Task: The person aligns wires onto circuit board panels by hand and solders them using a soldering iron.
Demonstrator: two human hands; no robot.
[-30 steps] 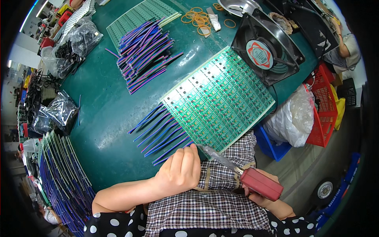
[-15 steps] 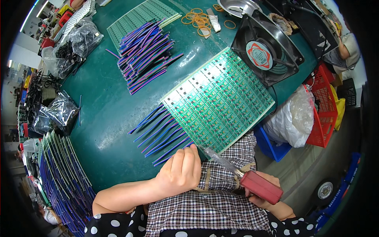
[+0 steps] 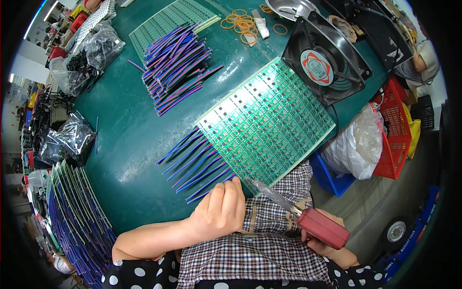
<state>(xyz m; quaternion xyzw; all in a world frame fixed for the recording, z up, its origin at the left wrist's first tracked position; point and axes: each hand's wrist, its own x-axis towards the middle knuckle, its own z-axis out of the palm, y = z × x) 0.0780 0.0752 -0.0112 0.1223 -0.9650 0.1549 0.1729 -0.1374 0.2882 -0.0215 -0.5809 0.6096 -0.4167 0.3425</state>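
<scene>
A green circuit board panel (image 3: 269, 125) with rows of small parts lies at the table's near edge. Blue, red and black wires (image 3: 195, 156) stick out from its left side in a row. My left hand (image 3: 220, 207) is closed in a pinch at the panel's near-left corner, beside the nearest wires; its fingers hide what they pinch. My right hand (image 3: 325, 241) grips a soldering iron (image 3: 321, 228) with a thick red handle. Its metal shaft slants up and left, and the tip is at the panel's near corner, just right of my left fingertips.
A wire pile (image 3: 175, 67) lies on another panel (image 3: 166, 21) at the back. A black fan (image 3: 327, 62) stands at the panel's far right, near rubber bands (image 3: 239, 23) and a metal bowl (image 3: 291, 7). Wired panels (image 3: 77, 216) stand at left. Bins (image 3: 394, 130) sit right.
The soldering iron and my right hand have shifted slightly to the right. My left hand and the panel stay nearly where they were.
</scene>
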